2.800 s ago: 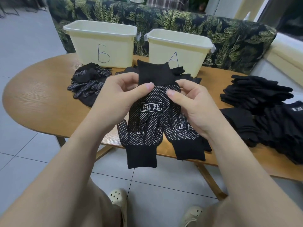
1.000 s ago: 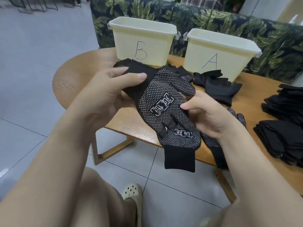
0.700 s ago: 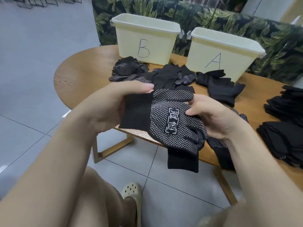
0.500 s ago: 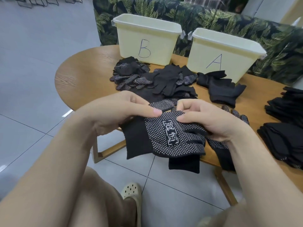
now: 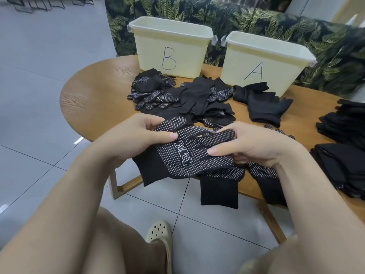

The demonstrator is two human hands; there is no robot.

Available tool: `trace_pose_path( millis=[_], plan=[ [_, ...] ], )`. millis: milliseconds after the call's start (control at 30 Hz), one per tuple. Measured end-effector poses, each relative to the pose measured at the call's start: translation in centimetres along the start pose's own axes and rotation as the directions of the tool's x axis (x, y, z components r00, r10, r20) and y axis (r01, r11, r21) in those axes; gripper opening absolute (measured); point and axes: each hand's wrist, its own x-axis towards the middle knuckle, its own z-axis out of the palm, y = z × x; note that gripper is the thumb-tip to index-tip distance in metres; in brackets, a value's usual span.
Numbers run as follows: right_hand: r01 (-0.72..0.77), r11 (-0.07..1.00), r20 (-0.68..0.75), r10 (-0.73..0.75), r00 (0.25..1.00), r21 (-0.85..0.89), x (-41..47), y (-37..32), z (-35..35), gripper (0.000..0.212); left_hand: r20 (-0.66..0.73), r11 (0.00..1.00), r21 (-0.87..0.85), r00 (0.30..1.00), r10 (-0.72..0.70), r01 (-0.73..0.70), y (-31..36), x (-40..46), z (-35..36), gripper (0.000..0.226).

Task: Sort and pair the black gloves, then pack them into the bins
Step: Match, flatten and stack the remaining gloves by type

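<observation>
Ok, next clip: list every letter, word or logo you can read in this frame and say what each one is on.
"B": handwritten on the front of the left cream bin.
"A": handwritten on the front of the right cream bin.
"冠恒": white boxed print on the palm of the dotted glove, which the left hand and right hand hold between them.
Nothing else in view carries readable text.

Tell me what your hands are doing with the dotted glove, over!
Left hand and right hand both pinch the dotted glove, flat over the table edge. Bin B and bin A behind. Loose gloves lie between.
</observation>
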Motion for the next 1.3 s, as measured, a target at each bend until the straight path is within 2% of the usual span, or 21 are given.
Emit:
trace_pose_path(
  millis=[167,333,433,500,567,600,633,700,733,800,900,967,1033,1133,1300],
  plan=[
    [-0.008,0.999,-0.267,-0.003,0.964,-0.040,1.7,0.3,-0.5,0.012,-0.085,0.998,0.058,0.996,-0.019,0.024,-1.2,0.7,-0.2,0.012],
    [0.012,0.996,-0.376,-0.043,0.925,-0.086,3.7,0.5,-0.3,0.020,-0.198,0.977,0.201,0.980,-0.031,0.072,-1.9,1.2,0.0,0.007],
    [0.026,0.995,-0.437,-0.068,0.897,-0.099,4.8,0.7,-0.1,0.011,-0.279,0.956,0.274,0.960,-0.025,0.105,-1.7,1.2,0.4,0.012],
    [0.016,0.990,-0.472,-0.081,0.878,-0.139,5.1,0.7,0.0,0.007,-0.394,0.859,0.483,0.918,0.040,0.169,-1.7,1.2,0.7,0.025],
    [0.003,0.985,-0.503,-0.091,0.859,-0.172,5.2,0.7,0.1,0.005,-0.457,0.678,0.705,0.864,0.211,0.208,-2.0,1.4,1.3,0.038],
    [-0.004,0.983,-0.517,-0.093,0.851,-0.184,5.2,0.7,0.1,0.006,-0.416,0.616,0.773,0.853,0.315,0.149,-2.0,1.4,1.7,0.041],
    [-0.013,0.980,-0.530,-0.095,0.842,-0.197,5.1,0.7,0.1,0.008,-0.327,0.564,0.825,0.842,0.429,0.033,-2.1,1.4,2.0,0.043],
    [-0.045,0.964,-0.567,-0.115,0.816,-0.261,4.7,0.9,0.3,0.012,-0.056,0.387,0.898,0.819,0.571,-0.209,-2.4,1.7,2.7,0.045],
    [-0.065,0.946,-0.591,-0.144,0.794,-0.318,4.4,1.0,0.5,0.013,0.071,0.302,0.908,0.815,0.576,-0.292,-2.7,1.9,3.1,0.050],
    [-0.108,0.891,-0.632,-0.223,0.742,-0.441,3.2,1.6,1.2,0.016,0.210,0.271,0.888,0.853,0.478,-0.371,-3.3,2.3,4.0,0.063],
    [-0.164,0.775,-0.601,-0.320,0.733,-0.611,1.4,2.7,3.2,0.029,0.234,0.282,0.895,0.902,0.363,-0.346,-4.5,2.5,4.6,0.075],
    [-0.193,0.685,-0.529,-0.321,0.786,-0.703,0.4,3.3,4.4,0.041,0.221,0.266,0.906,0.905,0.363,-0.328,-4.8,2.3,4.9,0.076],
    [-0.211,0.623,-0.453,-0.258,0.853,-0.753,-0.1,3.9,5.0,0.055,0.192,0.283,0.910,0.914,0.357,-0.302,-4.9,2.0,5.5,0.077],
    [-0.218,0.577,-0.404,-0.215,0.889,-0.787,-0.3,5.0,5.1,0.065,0.147,0.320,0.911,0.930,0.336,-0.260,-4.8,1.7,6.7,0.082],
    [-0.234,0.539,-0.416,-0.243,0.876,-0.809,0.2,5.9,5.2,0.066,0.094,0.361,0.910,0.948,0.305,-0.206,-4.0,2.2,8.1,0.088]
  ],
)
